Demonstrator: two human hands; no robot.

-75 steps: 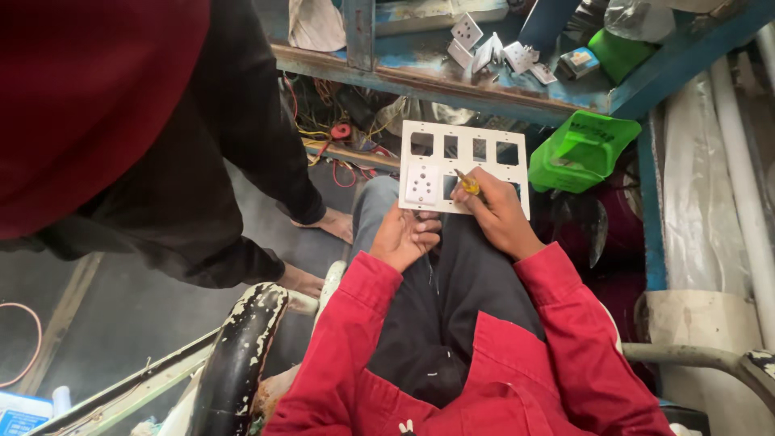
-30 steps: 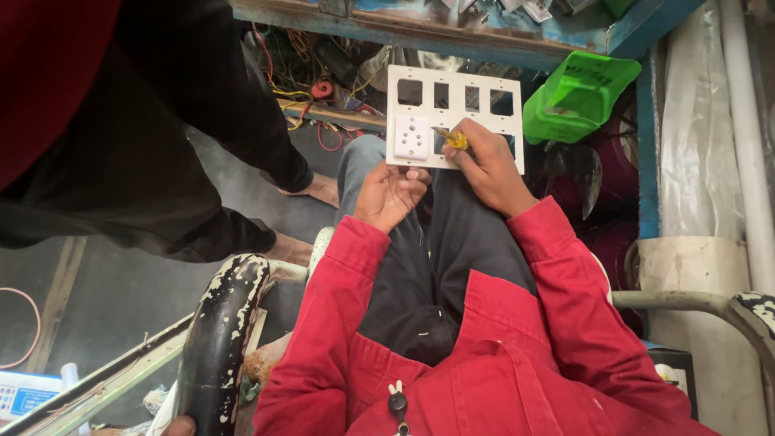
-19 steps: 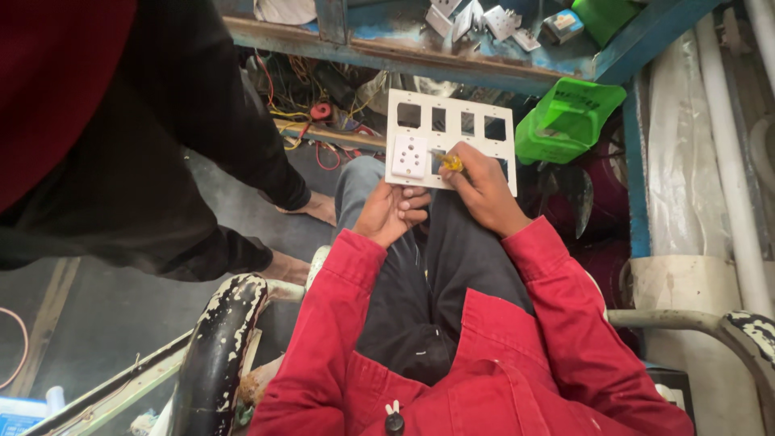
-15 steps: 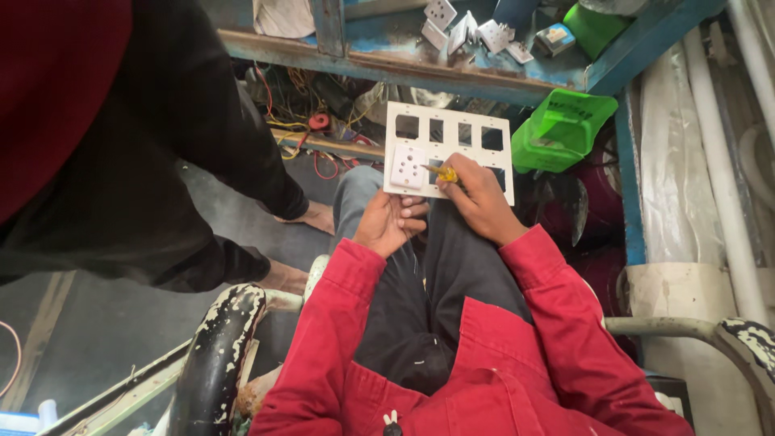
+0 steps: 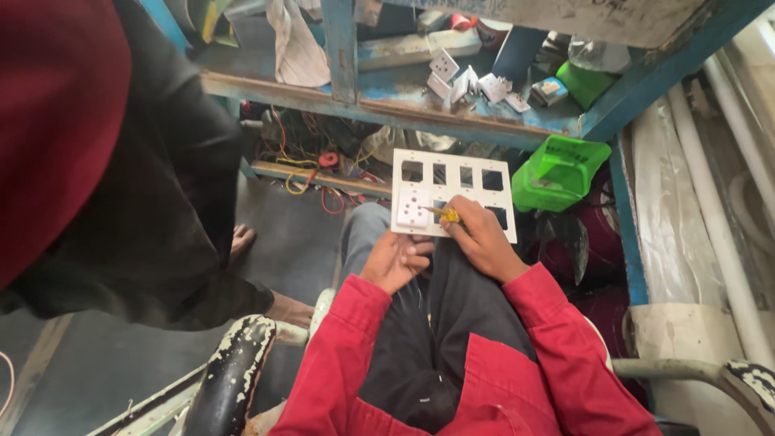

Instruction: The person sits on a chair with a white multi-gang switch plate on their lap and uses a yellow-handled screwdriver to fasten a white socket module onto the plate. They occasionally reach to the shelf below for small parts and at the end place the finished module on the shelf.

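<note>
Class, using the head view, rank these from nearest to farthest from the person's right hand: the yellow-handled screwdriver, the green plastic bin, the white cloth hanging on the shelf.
Measured from the right hand:
1. Yellow-handled screwdriver: in its grip, against the white switch plate.
2. Green plastic bin: to the right, slightly above, beside the plate.
3. White cloth: far up-left, draped over the blue shelf.

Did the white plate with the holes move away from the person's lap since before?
No. The white switch plate stays on the knees, held by the left hand, with the right hand working a yellow screwdriver. Its shift against the blue shelf looks like camera movement.
</note>
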